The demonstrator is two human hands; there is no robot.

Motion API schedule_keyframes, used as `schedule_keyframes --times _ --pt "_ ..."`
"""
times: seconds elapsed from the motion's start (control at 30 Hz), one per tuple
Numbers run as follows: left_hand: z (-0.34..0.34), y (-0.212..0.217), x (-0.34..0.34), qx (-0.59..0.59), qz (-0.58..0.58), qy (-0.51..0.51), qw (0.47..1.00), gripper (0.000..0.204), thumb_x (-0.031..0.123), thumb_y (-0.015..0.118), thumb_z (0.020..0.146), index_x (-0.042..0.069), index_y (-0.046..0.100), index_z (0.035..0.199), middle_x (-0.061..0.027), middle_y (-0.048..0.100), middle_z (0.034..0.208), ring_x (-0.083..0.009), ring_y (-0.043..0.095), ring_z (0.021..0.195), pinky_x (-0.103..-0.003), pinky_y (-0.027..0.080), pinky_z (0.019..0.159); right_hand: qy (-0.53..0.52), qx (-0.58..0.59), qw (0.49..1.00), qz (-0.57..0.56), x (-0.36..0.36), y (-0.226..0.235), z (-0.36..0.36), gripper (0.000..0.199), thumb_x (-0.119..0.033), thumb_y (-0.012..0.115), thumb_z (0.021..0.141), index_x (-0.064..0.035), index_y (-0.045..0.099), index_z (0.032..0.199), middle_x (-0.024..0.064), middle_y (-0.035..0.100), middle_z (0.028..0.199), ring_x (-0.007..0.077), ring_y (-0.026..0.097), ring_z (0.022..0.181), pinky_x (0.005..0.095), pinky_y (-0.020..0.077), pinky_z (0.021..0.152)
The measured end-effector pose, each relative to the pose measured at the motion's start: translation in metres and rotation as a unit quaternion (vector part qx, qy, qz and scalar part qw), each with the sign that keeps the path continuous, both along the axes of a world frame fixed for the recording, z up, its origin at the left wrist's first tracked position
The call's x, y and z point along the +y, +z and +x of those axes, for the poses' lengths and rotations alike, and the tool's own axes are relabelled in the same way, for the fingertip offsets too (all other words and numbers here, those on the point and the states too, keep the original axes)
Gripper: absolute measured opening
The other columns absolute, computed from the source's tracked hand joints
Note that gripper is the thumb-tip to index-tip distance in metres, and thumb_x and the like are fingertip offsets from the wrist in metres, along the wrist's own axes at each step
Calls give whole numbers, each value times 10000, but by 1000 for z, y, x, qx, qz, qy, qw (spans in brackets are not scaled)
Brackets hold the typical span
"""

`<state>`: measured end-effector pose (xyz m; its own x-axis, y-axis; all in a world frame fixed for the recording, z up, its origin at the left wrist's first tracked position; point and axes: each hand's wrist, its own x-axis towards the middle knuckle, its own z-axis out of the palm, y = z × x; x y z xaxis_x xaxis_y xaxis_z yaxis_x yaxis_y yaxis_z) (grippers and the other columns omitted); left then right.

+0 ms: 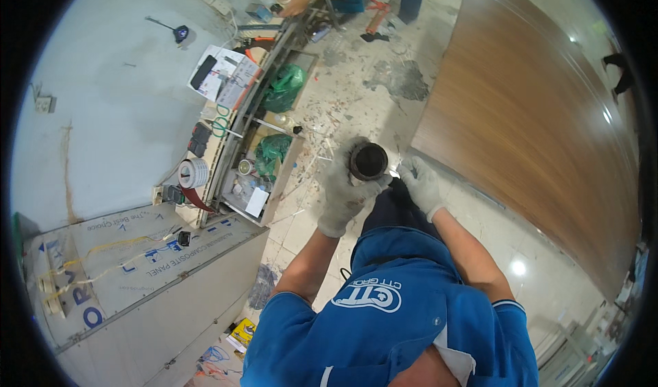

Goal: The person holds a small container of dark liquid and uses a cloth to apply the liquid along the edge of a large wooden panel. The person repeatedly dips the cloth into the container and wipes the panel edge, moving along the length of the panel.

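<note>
My left hand (340, 198), in a light grey work glove, is wrapped round a dark, round, can-like thing (370, 161). Its circular end faces up, with a brownish rim around a black middle; whether that is a hollow or a surface I cannot tell. Just to its right is my right hand (423, 187), gloved the same way, with its fingers bent in and close together. A small pale spot shows at its fingertips, too small to name. Both hands are in front of my body, above the tiled floor.
A large wood-grain panel (521, 127) stands at the right. Along the left wall runs a narrow bench with a white box (226, 72), a white roll (193, 173) and open drawers holding green bags (273, 155). Another person's hand (296, 3) reaches over its far end. Debris litters the floor.
</note>
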<state>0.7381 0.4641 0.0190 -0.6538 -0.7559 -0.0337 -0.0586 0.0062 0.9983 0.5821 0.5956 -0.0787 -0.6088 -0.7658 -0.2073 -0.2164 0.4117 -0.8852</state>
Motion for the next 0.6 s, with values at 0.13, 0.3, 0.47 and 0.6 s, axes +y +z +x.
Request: schedule_keyframes --times 0.13,0.3,0.47,0.6 --pt "-5 4 5 -9 -15 -3 1000 780 18 898 737 -36 502 1407 -112 630 1272 -192 632 1193 -334 514 1051 3 -15 1000 -3 21 7 -1 216 -211 677 963 -13 699 1045 153 713 870 264 698 813 387 541 782" --pt "-20 18 18 -38 -141 -63 987 719 105 888 752 -32 558 1375 -119 640 1260 -224 639 1168 -371 517 1032 -57 -79 995 24 101 19 -12 221 -209 653 983 -10 698 1068 149 724 926 251 704 873 360 547 823" --pt "-59 29 45 -52 -31 -108 992 603 58 839 799 -26 577 1336 -89 674 1129 -181 647 1005 -315 531 936 -187 39 981 23 211 23 -21 222 -210 673 981 -5 704 1061 171 741 1027 307 717 949 398 548 859" --pt "-100 28 76 -34 7 -151 988 687 -9 845 766 -22 550 1386 -104 640 1243 -186 645 1105 -325 533 987 -339 8 940 42 285 18 -36 192 -180 675 980 -6 702 1053 165 739 943 278 721 876 378 552 817"
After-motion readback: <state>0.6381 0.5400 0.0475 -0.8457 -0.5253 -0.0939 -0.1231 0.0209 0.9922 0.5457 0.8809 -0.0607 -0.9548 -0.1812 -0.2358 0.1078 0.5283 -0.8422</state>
